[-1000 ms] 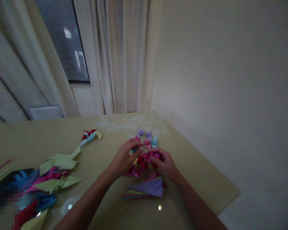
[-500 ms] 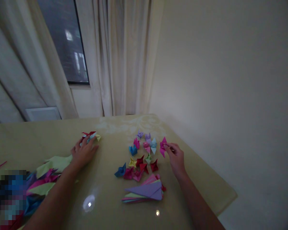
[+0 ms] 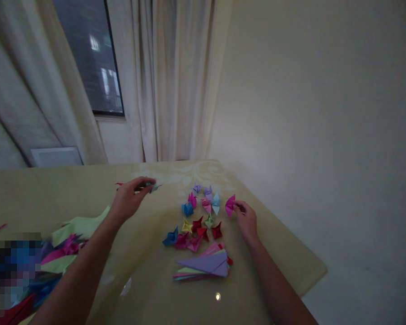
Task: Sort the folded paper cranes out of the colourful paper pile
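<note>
My left hand (image 3: 132,196) is raised over the far part of the table, its fingers pinched on a light blue folded paper piece (image 3: 154,187). Behind that hand, the tip of a red folded piece (image 3: 119,184) shows; the rest is hidden. At the right, my right hand (image 3: 246,219) pinches a magenta origami piece (image 3: 230,206) with pointed wings. Close to its left are a light blue origami piece (image 3: 216,204) and a pink one (image 3: 206,204). Several more small origami pieces in blue, yellow, red and purple stand in loose rows between my hands.
A stack of folded paper strips (image 3: 203,264), purple on top, lies in front of the rows. Larger coloured papers (image 3: 81,228) are heaped at the left, partly behind my forearm. The table's right edge (image 3: 277,219) runs beside my right arm; curtains (image 3: 176,81) hang behind.
My left hand has lifted from the small cluster at the far left and moved right with the light blue piece. My right hand stays nearly in place, the magenta piece turned slightly.
</note>
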The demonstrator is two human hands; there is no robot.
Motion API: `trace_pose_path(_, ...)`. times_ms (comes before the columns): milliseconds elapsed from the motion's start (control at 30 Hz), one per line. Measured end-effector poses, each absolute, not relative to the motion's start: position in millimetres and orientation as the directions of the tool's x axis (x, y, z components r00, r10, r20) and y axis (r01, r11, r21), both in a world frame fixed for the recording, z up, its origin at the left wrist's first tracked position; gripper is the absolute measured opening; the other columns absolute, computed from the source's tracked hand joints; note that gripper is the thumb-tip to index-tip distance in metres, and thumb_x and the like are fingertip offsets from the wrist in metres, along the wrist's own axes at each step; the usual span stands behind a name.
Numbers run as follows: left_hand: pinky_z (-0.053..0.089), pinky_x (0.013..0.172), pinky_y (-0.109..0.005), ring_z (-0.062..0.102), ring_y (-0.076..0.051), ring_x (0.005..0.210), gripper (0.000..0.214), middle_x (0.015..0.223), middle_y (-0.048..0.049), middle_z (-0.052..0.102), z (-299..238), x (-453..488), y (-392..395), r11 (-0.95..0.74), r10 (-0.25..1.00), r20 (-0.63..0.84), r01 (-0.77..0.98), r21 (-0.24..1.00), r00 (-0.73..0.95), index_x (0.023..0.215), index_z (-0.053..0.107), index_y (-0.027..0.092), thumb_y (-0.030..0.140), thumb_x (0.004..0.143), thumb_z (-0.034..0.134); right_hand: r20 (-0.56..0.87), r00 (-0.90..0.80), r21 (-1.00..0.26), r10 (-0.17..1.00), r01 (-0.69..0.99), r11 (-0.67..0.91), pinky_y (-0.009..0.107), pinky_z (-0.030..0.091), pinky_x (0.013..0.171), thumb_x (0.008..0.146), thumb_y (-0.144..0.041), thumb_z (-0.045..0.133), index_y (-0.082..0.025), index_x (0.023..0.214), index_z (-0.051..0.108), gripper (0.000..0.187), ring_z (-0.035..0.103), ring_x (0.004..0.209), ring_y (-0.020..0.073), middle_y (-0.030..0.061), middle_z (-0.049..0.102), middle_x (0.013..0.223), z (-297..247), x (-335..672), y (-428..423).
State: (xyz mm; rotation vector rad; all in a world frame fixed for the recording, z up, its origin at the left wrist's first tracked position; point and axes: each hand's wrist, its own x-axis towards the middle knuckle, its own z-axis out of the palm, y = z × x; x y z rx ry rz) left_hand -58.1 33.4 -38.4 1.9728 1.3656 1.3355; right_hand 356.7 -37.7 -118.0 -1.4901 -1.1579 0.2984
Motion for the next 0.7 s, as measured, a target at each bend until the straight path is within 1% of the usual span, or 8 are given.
trace_pose_path(67, 0.062, 0.087, -0.041, 0.077, -0.026, 0.091, 0.044, 0.103, -0.0096, 0.082, -32, -48, 27, -0.479, 0.872, 0.478, 0.387, 0.788, 0.106, 0.109, 0.076, 0.021, 0.055, 0.083, 0.069, 0.404, 0.475, -0.86, 0.782, 0.489, 0.147, 0.042, 0.057, 0.083, 0.078, -0.048, 0.061, -0.018, 0.091, 0.079, 0.037, 0.075, 0.085, 0.0298, 0.0144, 0.081, 0.093, -119, 357, -36)
trace_pose_path(167, 0.062, 0.09, -0.044, 0.077, -0.027, 0.096, 0.056, 0.104, -0.0114, 0.082, -29, -37, 21, -0.476, 0.88, 0.453, 0.253, 0.843, 0.146, 0.124, 0.069, 0.018, 0.055, 0.082, 0.073, 0.395, 0.477, -0.859, 0.785, 0.495, 0.131, 0.041, 0.058, 0.08, 0.076, -0.044, 0.061, -0.019, 0.091, 0.079, 0.035, 0.075, 0.083, 0.029, 0.0137, 0.081, 0.092, -121, 357, -34)
trace_pose_path(300, 0.063, 0.091, -0.046, 0.078, -0.027, 0.096, 0.069, 0.104, -0.0113, 0.082, -28, -32, 19, -0.453, 0.889, 0.427, 0.17, 0.875, 0.169, 0.137, 0.06, 0.019, 0.056, 0.081, 0.076, 0.393, 0.498, -0.861, 0.773, 0.494, 0.119, 0.038, 0.058, 0.074, 0.075, -0.041, 0.062, -0.02, 0.092, 0.079, 0.032, 0.074, 0.079, 0.0273, 0.011, 0.081, 0.09, -123, 358, -35)
trace_pose_path(367, 0.063, 0.092, -0.046, 0.078, -0.027, 0.095, 0.073, 0.104, -0.01, 0.082, -28, -30, 18, -0.45, 0.889, 0.426, 0.155, 0.879, 0.165, 0.139, 0.058, 0.019, 0.057, 0.08, 0.078, 0.402, 0.512, -0.86, 0.759, 0.496, 0.121, 0.037, 0.057, 0.071, 0.075, -0.04, 0.064, -0.02, 0.096, 0.079, 0.033, 0.072, 0.078, 0.0261, 0.0111, 0.08, 0.095, -124, 359, -37)
trace_pose_path(433, 0.064, 0.091, -0.045, 0.078, -0.026, 0.095, 0.069, 0.101, -0.0084, 0.081, -31, -27, 19, -0.458, 0.888, 0.441, 0.174, 0.872, 0.13, 0.134, 0.062, 0.019, 0.056, 0.078, 0.078, 0.42, 0.529, -0.857, 0.737, 0.5, 0.129, 0.035, 0.056, 0.07, 0.075, -0.037, 0.064, -0.02, 0.1, 0.079, 0.034, 0.07, 0.078, 0.0243, 0.012, 0.078, 0.104, -123, 358, -39)
trace_pose_path(500, 0.064, 0.087, -0.043, 0.078, -0.026, 0.092, 0.057, 0.097, -0.0074, 0.08, -37, -23, 20, -0.454, 0.89, 0.448, 0.248, 0.856, 0.085, 0.121, 0.07, 0.019, 0.056, 0.078, 0.076, 0.457, 0.543, -0.848, 0.704, 0.505, 0.161, 0.034, 0.055, 0.071, 0.076, -0.035, 0.063, -0.02, 0.102, 0.079, 0.034, 0.068, 0.079, 0.0228, 0.0121, 0.075, 0.108, -122, 356, -40)
trace_pose_path(600, 0.064, 0.084, -0.041, 0.077, -0.026, 0.087, 0.045, 0.094, -0.0083, 0.08, -55, -15, 25, -0.405, 0.908, 0.417, 0.362, 0.839, 0.05, 0.102, 0.075, 0.019, 0.058, 0.079, 0.071, 0.506, 0.549, -0.833, 0.665, 0.51, 0.213, 0.034, 0.054, 0.072, 0.079, -0.035, 0.062, -0.02, 0.099, 0.077, 0.029, 0.065, 0.08, 0.0218, 0.0107, 0.073, 0.103, -121, 352, -39)
trace_pose_path(700, 0.062, 0.087, -0.043, 0.077, -0.028, 0.09, 0.047, 0.096, -0.0106, 0.081, -78, -9, 30, -0.355, 0.926, 0.377, 0.395, 0.847, 0.025, 0.098, 0.074, 0.018, 0.06, 0.077, 0.067, 0.506, 0.544, -0.834, 0.669, 0.507, 0.219, 0.034, 0.054, 0.072, 0.08, -0.036, 0.062, -0.019, 0.096, 0.075, 0.027, 0.064, 0.079, 0.0212, 0.0101, 0.072, 0.1, -121, 347, -36)
